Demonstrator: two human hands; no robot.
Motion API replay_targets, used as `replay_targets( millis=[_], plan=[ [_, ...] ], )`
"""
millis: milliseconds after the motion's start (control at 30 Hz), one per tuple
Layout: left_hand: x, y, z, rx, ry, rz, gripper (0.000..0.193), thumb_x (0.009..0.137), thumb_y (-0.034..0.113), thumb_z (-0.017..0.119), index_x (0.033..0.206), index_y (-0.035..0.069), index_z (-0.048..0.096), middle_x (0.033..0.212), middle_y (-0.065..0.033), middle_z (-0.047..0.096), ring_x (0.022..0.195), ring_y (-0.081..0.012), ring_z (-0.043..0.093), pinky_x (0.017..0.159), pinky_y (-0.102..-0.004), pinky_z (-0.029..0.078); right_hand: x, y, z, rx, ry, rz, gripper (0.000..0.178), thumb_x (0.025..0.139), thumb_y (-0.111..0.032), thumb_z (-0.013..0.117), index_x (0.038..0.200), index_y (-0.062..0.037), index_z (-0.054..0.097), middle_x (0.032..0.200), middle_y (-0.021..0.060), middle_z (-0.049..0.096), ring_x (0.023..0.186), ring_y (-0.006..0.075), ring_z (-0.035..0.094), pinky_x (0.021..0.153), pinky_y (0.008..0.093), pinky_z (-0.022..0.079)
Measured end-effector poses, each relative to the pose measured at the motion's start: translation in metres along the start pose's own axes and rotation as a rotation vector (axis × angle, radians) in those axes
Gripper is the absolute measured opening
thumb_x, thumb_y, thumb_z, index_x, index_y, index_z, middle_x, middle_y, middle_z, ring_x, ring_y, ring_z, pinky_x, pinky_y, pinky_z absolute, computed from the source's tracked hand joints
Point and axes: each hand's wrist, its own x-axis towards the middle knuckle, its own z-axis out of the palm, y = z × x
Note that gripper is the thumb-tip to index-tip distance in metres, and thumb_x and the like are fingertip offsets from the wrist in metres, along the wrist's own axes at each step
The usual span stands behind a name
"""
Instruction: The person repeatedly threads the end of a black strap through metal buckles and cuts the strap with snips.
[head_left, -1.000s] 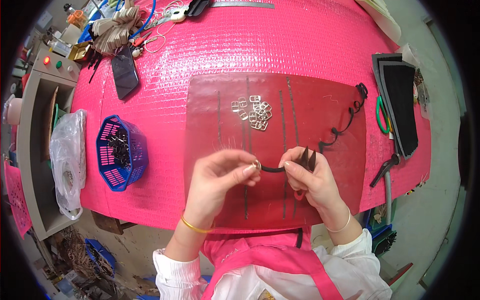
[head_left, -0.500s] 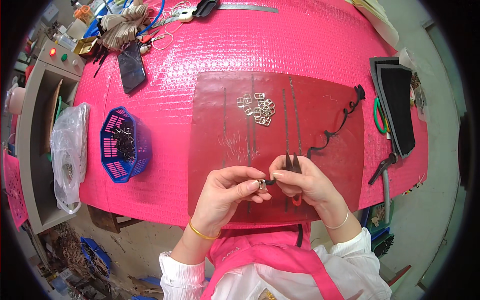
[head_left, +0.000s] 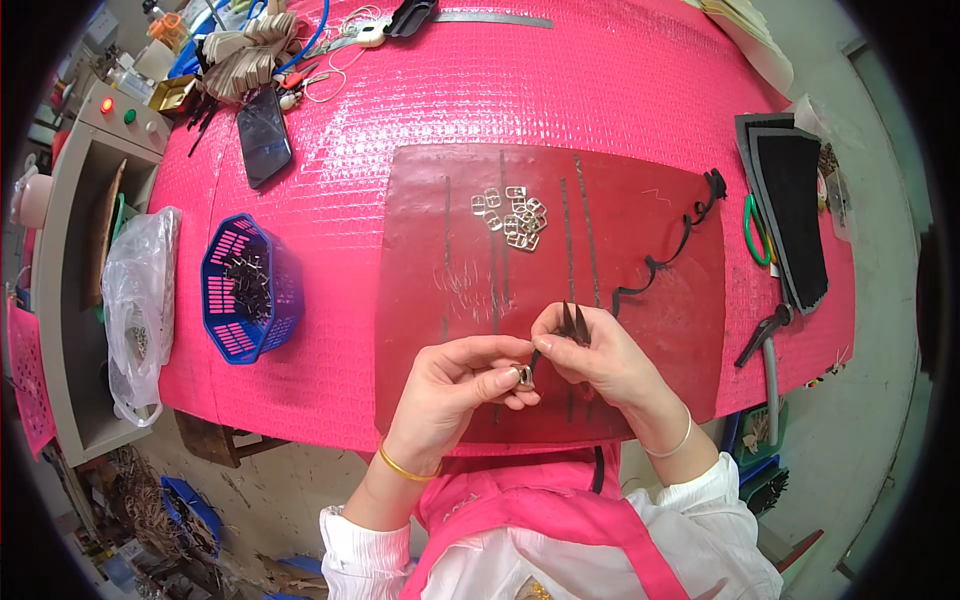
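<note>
Between the thumb and fingers of my left hand (head_left: 470,378) is a small silver metal buckle (head_left: 524,375). A short end of black strap sits at the buckle and reaches toward my right fingertips. My right hand (head_left: 600,355) pinches near that strap end and also keeps a pair of small scissors (head_left: 575,322) in its palm, dark blades pointing away from me. From beside the right hand a long, thin black strap (head_left: 652,268) curls away to the far right over the dark red mat (head_left: 420,240). Several silver buckles (head_left: 515,215) lie loose on the mat.
A blue plastic basket (head_left: 292,290) with small black pieces stands left, near a clear plastic bag (head_left: 145,300). A phone (head_left: 264,138) lies at the far left. On the right are black fabric sheets (head_left: 790,215), green-handled scissors (head_left: 753,230) and a hammer (head_left: 768,330).
My right hand has shifted slightly left and up, bringing its fingertips against the left ones. The strap end at the buckle now angles upward instead of sideways.
</note>
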Motion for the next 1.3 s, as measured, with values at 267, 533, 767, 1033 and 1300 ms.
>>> replay_targets(
  millis=[267, 533, 767, 1033, 1300],
  plan=[
    [0.000, -0.003, 0.006, 0.144, 0.039, 0.092, 0.020, 0.079, -0.002, 0.058, 0.099, -0.005, 0.058, 0.080, -0.0115, 0.062, 0.072, -0.0179, 0.063, 0.065, -0.0245, 0.052, -0.004, 0.005, 0.011, -0.027, 0.035, -0.147, 0.009, 0.083, -0.012, 0.056, 0.083, -0.0026, 0.054, 0.070, -0.0035, 0.048, 0.059, 0.0021, 0.043, 0.050, 0.0173, 0.033],
    [0.001, -0.013, 0.022, 0.273, 0.182, 0.276, 0.013, 0.078, -0.007, 0.057, 0.090, -0.006, 0.060, 0.083, -0.0080, 0.061, 0.075, -0.0129, 0.060, 0.067, -0.0224, 0.050, -0.031, -0.003, 0.016, -0.478, 0.374, -0.575, 0.021, 0.074, -0.003, 0.065, 0.094, -0.0024, 0.058, 0.083, 0.0031, 0.052, 0.051, 0.0036, 0.036, 0.041, 0.0197, 0.029],
    [0.003, -0.015, 0.018, 0.816, 0.065, 0.599, 0.030, 0.072, -0.010, 0.058, 0.101, -0.002, 0.059, 0.093, -0.0128, 0.059, 0.075, -0.0139, 0.061, 0.065, -0.0227, 0.050, -0.027, -0.002, 0.014, -0.536, 0.350, -0.468, 0.009, 0.072, -0.003, 0.067, 0.076, 0.0008, 0.060, 0.061, 0.0033, 0.056, 0.046, 0.0042, 0.041, 0.041, 0.0208, 0.032],
    [0.021, 0.004, 0.009, 0.934, -0.242, 0.357, 0.020, 0.076, -0.001, 0.059, 0.096, -0.002, 0.060, 0.076, -0.0125, 0.061, 0.061, -0.0159, 0.061, 0.054, -0.0257, 0.048, -0.028, -0.024, 0.002, -0.760, 0.163, -0.498, 0.005, 0.073, 0.001, 0.063, 0.077, 0.0003, 0.061, 0.070, 0.0104, 0.062, 0.060, 0.0196, 0.062, 0.051, 0.0266, 0.047],
    [0.014, 0.000, 0.019, 0.988, 0.067, 0.407, 0.008, 0.073, 0.005, 0.065, 0.075, -0.003, 0.063, 0.060, -0.0104, 0.059, 0.045, -0.0139, 0.054, 0.041, -0.0248, 0.040, -0.026, -0.026, -0.001, -0.998, 0.194, -0.558, 0.020, 0.064, 0.010, 0.059, 0.082, 0.0002, 0.058, 0.074, 0.0102, 0.061, 0.065, 0.0219, 0.062, 0.054, 0.0292, 0.050]
  ],
)
